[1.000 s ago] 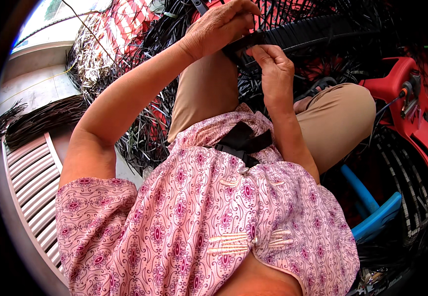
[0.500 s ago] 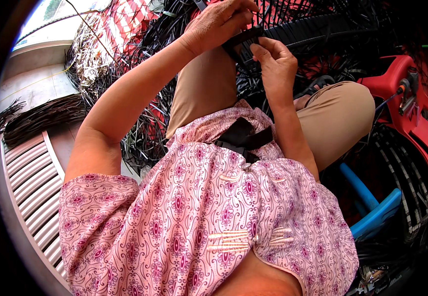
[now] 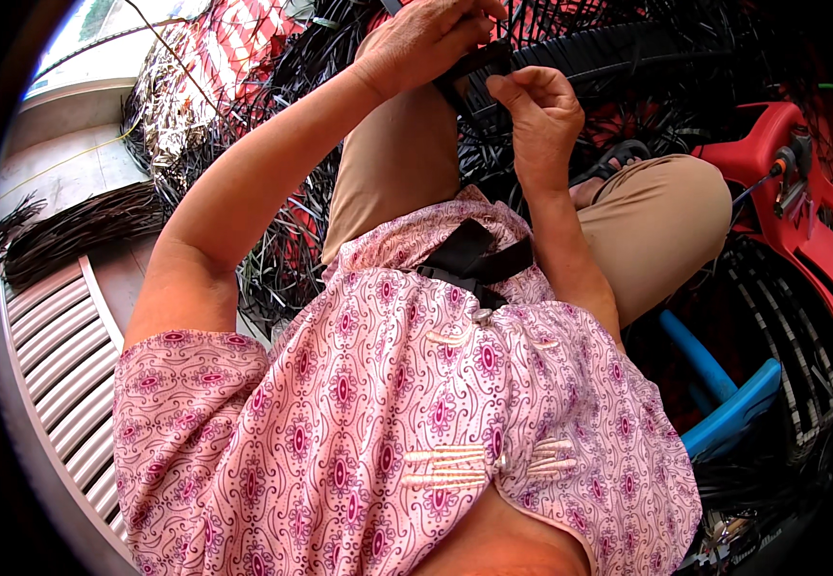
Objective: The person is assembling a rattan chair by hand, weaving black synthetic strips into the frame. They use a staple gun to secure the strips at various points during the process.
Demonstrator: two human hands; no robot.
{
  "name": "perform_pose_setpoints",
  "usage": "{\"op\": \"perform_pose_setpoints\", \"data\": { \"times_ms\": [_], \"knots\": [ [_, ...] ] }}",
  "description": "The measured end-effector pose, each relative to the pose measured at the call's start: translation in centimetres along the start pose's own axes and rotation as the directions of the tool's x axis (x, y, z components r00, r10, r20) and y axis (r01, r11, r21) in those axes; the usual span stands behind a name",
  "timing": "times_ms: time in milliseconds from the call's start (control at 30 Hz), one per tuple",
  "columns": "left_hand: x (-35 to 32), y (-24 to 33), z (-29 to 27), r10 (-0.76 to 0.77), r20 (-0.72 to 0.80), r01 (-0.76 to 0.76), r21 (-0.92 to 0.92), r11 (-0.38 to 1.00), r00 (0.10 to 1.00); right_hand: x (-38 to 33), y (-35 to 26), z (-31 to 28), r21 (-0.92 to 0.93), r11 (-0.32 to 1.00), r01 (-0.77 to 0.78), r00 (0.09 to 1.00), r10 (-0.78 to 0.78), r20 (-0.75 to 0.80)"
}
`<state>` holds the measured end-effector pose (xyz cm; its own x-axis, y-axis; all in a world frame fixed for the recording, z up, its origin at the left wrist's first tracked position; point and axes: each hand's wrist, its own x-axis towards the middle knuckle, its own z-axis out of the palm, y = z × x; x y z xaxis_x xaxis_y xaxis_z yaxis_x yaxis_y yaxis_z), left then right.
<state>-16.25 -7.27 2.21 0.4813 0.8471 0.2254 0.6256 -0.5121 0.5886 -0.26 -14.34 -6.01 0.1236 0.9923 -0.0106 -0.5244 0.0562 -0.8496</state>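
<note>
At the top, my left hand (image 3: 428, 43) reaches over my left knee, its fingers bent together at a black frame edge (image 3: 479, 62); what lies in them cannot be made out. To its right, my right hand (image 3: 543, 110) is closed in a pinch, thumb against curled fingers, beside that same dark edge. Whatever the pinch holds is too thin and dark to tell. Behind both hands is a black woven piece (image 3: 589, 58) with loose flat strips (image 3: 493, 158) hanging around it.
A red plastic seat (image 3: 772, 144) with tools hooked on it stands at right, above a blue plastic piece (image 3: 724, 413). Coiled dark strips (image 3: 781, 336) lie beside these. At left are a white slatted rack (image 3: 66, 374), a bundle of dark strips (image 3: 90, 230) and tangled strips (image 3: 282, 250).
My right hand has moved slightly up and right, its fingers curling more. The dark edge between the hands has tilted and shows narrower. My left hand has barely moved.
</note>
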Motion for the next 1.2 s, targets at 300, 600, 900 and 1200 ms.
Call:
{"op": "perform_pose_setpoints", "data": {
  "times_ms": [300,600,900,1200],
  "knots": [
    [-0.1,0.7,0.2,-0.05,0.031,0.048,0.083,0.995,0.998,0.0,-0.6,0.7,-0.013,0.999,0.045,0.997,-0.046,-0.061],
    [-0.2,0.9,0.2,-0.053,0.015,0.052,0.067,0.996,0.999,-0.1,-0.5,0.7,-0.037,0.996,0.085,0.994,-0.088,-0.067],
    [0.3,-1.4,1.1,-0.157,-0.15,0.037,-0.597,0.802,0.976,-0.2,-0.3,0.7,-0.029,0.996,0.082,0.996,-0.083,-0.035],
    [-4.3,3.8,1.3,-0.214,-0.456,0.157,-0.161,0.974,0.864,-0.1,-0.4,0.7,0.02,0.995,0.101,0.995,-0.101,-0.027]
  ]
}}
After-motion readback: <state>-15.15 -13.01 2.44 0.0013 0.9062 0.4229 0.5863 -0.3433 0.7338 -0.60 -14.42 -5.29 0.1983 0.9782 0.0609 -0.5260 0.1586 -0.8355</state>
